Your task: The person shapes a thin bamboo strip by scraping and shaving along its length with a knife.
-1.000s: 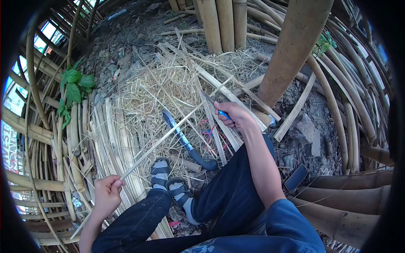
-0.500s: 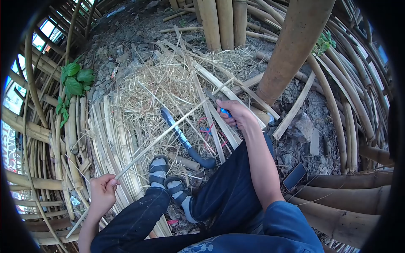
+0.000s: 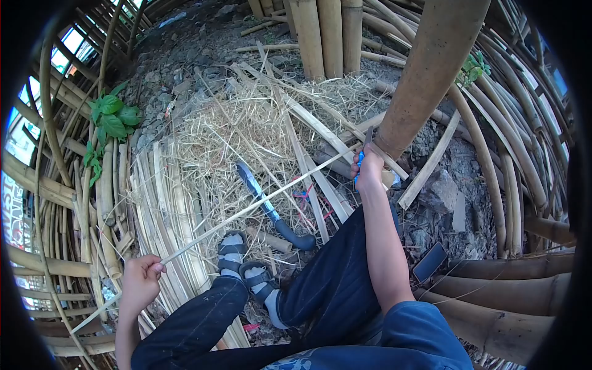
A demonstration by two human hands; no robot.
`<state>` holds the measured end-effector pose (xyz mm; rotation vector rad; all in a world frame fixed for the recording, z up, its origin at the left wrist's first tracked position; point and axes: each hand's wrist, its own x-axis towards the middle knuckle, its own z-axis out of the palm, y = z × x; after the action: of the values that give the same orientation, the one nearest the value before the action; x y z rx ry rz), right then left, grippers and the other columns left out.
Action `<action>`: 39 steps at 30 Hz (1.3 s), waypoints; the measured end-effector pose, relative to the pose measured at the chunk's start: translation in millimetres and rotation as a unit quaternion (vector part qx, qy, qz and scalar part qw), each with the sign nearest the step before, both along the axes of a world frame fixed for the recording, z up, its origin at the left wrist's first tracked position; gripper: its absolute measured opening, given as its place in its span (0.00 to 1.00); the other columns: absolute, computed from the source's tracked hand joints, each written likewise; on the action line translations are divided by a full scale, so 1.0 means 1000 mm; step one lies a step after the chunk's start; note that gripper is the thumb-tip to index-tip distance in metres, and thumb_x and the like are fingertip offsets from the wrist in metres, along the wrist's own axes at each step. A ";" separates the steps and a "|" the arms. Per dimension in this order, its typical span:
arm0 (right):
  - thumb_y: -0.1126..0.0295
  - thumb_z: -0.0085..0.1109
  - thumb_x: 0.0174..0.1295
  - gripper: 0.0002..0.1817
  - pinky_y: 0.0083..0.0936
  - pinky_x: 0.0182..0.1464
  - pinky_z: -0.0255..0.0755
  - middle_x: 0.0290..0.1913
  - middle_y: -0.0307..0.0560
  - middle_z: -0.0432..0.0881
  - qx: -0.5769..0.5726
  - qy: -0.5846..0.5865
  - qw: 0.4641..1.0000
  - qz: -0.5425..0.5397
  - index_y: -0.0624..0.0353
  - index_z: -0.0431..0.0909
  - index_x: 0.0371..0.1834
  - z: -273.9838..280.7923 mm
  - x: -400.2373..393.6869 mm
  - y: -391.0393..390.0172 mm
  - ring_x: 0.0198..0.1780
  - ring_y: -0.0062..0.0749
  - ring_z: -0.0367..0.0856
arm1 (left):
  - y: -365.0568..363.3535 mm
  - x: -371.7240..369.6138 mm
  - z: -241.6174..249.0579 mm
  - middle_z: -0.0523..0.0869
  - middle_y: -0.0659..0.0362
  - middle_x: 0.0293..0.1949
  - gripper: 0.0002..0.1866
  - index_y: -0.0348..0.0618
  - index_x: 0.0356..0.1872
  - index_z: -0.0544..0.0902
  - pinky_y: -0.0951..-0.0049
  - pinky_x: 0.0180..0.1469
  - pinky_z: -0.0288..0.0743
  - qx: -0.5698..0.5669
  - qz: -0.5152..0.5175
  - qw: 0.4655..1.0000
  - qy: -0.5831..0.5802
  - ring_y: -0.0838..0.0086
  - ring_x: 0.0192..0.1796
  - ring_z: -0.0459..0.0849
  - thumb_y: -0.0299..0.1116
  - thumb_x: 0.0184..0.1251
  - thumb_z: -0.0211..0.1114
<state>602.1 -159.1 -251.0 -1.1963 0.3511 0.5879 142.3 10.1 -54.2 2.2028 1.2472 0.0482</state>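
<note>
A long, thin bamboo strip (image 3: 246, 211) runs diagonally across the view. My left hand (image 3: 141, 280) pinches it at lower left, and its tail sticks out behind that hand. The strip's far end reaches my right hand (image 3: 370, 169); whether it touches the knife there is hard to see. My right hand is closed around the blue handle of a small knife (image 3: 369, 135), its blade pointing up and away. Beneath the strip, a curved machete (image 3: 262, 196) with a black handle lies on bamboo shavings (image 3: 228, 126) before my feet.
Split bamboo slats (image 3: 163, 203) lie to the left of my feet. A thick bamboo pole (image 3: 425, 80) rises just beyond my right hand. A phone (image 3: 430, 263) rests by my right elbow, near stacked bamboo poles (image 3: 505, 287). Leafy plants (image 3: 111, 117) grow at left.
My right hand has moved to the right with the knife, whose blade now points more upright. My left hand has shifted slightly left, still pinching the strip, which now lies at a flatter angle.
</note>
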 end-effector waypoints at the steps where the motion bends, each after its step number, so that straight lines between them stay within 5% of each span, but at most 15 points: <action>1: 0.53 0.50 0.71 0.17 0.23 0.22 0.58 0.22 0.35 0.69 -0.002 -0.040 0.999 0.002 0.56 0.71 0.36 0.002 -0.004 0.001 0.19 0.21 0.64 | 0.000 0.000 0.006 0.73 0.61 0.15 0.08 0.30 0.26 0.81 0.75 0.23 0.60 0.014 0.006 1.000 0.002 0.81 0.19 0.68 0.18 0.63 0.56; 2: 0.53 0.50 0.71 0.17 0.23 0.22 0.58 0.22 0.35 0.69 0.001 -0.039 0.999 0.006 0.56 0.71 0.36 0.002 -0.007 0.004 0.19 0.21 0.64 | 0.000 0.001 0.014 0.75 0.58 0.16 0.07 0.30 0.27 0.81 0.74 0.24 0.61 0.031 0.001 0.999 0.018 0.79 0.19 0.69 0.18 0.62 0.56; 4: 0.55 0.63 0.63 0.18 0.25 0.28 0.67 0.24 0.38 0.74 -0.181 -0.341 0.922 -0.042 0.61 0.76 0.36 0.002 -0.018 0.018 0.24 0.24 0.71 | 0.008 -0.005 0.016 0.75 0.56 0.16 0.06 0.31 0.27 0.82 0.72 0.24 0.61 0.068 -0.006 0.998 0.008 0.77 0.18 0.69 0.18 0.62 0.57; 5: 0.60 0.73 0.53 0.20 0.22 0.35 0.70 0.27 0.39 0.79 -0.175 -0.400 0.900 0.006 0.63 0.77 0.38 0.030 -0.038 0.017 0.29 0.23 0.74 | 0.010 -0.008 0.024 0.75 0.53 0.16 0.06 0.31 0.28 0.82 0.71 0.24 0.61 0.104 -0.016 0.994 -0.001 0.75 0.18 0.69 0.19 0.61 0.57; 7: 0.67 0.74 0.50 0.18 0.22 0.37 0.72 0.31 0.41 0.82 -0.166 -0.563 0.800 0.118 0.65 0.79 0.39 0.043 -0.055 0.021 0.32 0.22 0.77 | 0.008 0.001 0.056 0.76 0.48 0.17 0.05 0.33 0.29 0.82 0.67 0.25 0.64 0.125 -0.023 0.988 0.084 0.66 0.18 0.73 0.20 0.60 0.58; 11: 0.75 0.72 0.50 0.16 0.21 0.38 0.74 0.30 0.45 0.86 0.007 -0.439 0.820 0.367 0.66 0.81 0.42 0.035 -0.084 0.033 0.32 0.20 0.81 | 0.041 -0.008 0.089 0.79 0.46 0.21 0.05 0.34 0.33 0.83 0.61 0.31 0.69 0.170 -0.106 0.976 0.088 0.54 0.25 0.78 0.25 0.59 0.61; 15: 0.76 0.73 0.48 0.09 0.24 0.31 0.72 0.24 0.45 0.82 -0.033 -0.605 0.729 0.319 0.66 0.82 0.30 0.033 -0.107 0.040 0.26 0.24 0.79 | 0.064 -0.005 0.120 0.83 0.48 0.25 0.06 0.37 0.34 0.83 0.59 0.36 0.72 0.209 -0.178 0.943 0.190 0.52 0.32 0.81 0.28 0.60 0.63; 17: 0.75 0.77 0.43 0.12 0.25 0.31 0.71 0.24 0.45 0.81 -0.024 -0.575 0.758 0.305 0.66 0.81 0.27 0.048 -0.121 0.043 0.24 0.27 0.77 | 0.066 0.004 0.131 0.84 0.49 0.27 0.06 0.39 0.34 0.84 0.57 0.37 0.71 0.221 -0.179 0.927 0.245 0.53 0.34 0.83 0.30 0.61 0.63; 19: 0.73 0.79 0.40 0.15 0.26 0.34 0.72 0.25 0.45 0.81 0.049 -0.651 0.675 0.343 0.65 0.80 0.26 0.062 -0.128 0.046 0.26 0.27 0.78 | 0.073 0.010 0.132 0.83 0.50 0.26 0.06 0.40 0.34 0.84 0.58 0.37 0.71 0.211 -0.233 0.918 0.239 0.54 0.35 0.83 0.31 0.61 0.63; 20: 0.71 0.81 0.38 0.16 0.26 0.38 0.73 0.28 0.44 0.84 0.044 -0.560 0.682 0.468 0.65 0.82 0.28 0.061 -0.130 0.044 0.30 0.24 0.80 | 0.074 0.016 0.134 0.84 0.52 0.26 0.05 0.41 0.33 0.84 0.59 0.37 0.71 0.201 -0.243 0.920 0.235 0.56 0.34 0.83 0.31 0.61 0.62; 23: 0.69 0.78 0.46 0.15 0.19 0.31 0.70 0.28 0.40 0.84 0.083 -0.355 0.767 0.527 0.67 0.83 0.32 0.052 -0.149 0.041 0.28 0.17 0.76 | 0.084 0.034 0.142 0.83 0.50 0.28 0.08 0.41 0.32 0.85 0.56 0.40 0.71 0.143 -0.249 0.923 0.258 0.55 0.36 0.82 0.33 0.63 0.60; 26: 0.70 0.74 0.52 0.12 0.16 0.28 0.68 0.25 0.36 0.81 0.028 -0.330 0.722 0.608 0.67 0.83 0.33 0.052 -0.151 0.040 0.26 0.14 0.75 | 0.097 0.048 0.149 0.85 0.53 0.29 0.07 0.42 0.33 0.85 0.59 0.39 0.71 0.122 -0.270 0.914 0.277 0.60 0.36 0.83 0.33 0.63 0.61; 31: 0.74 0.68 0.58 0.08 0.19 0.37 0.72 0.30 0.37 0.83 0.033 -0.318 0.722 0.614 0.67 0.83 0.36 0.059 -0.156 0.038 0.33 0.14 0.77 | 0.105 0.075 0.162 0.87 0.56 0.31 0.07 0.44 0.38 0.85 0.63 0.40 0.74 0.155 -0.265 0.915 0.263 0.65 0.37 0.85 0.31 0.61 0.62; 37: 0.78 0.63 0.61 0.06 0.18 0.38 0.74 0.32 0.40 0.81 0.146 -0.213 0.811 0.525 0.68 0.80 0.41 0.048 -0.172 0.041 0.34 0.20 0.79 | 0.128 0.096 0.165 0.85 0.58 0.30 0.06 0.43 0.37 0.84 0.64 0.41 0.71 0.246 -0.308 0.901 0.181 0.64 0.36 0.83 0.28 0.58 0.66; 39: 0.79 0.62 0.62 0.06 0.18 0.38 0.74 0.32 0.40 0.81 0.133 -0.228 0.814 0.517 0.68 0.79 0.40 0.046 -0.175 0.042 0.33 0.20 0.79 | 0.139 0.099 0.165 0.83 0.60 0.29 0.04 0.42 0.34 0.83 0.66 0.46 0.68 0.374 -0.402 0.824 0.139 0.67 0.38 0.80 0.26 0.57 0.66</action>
<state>427.0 -117.4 -204.6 -1.1426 -0.8488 1.1960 241.0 149.0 110.4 3.3671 0.3009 -0.1543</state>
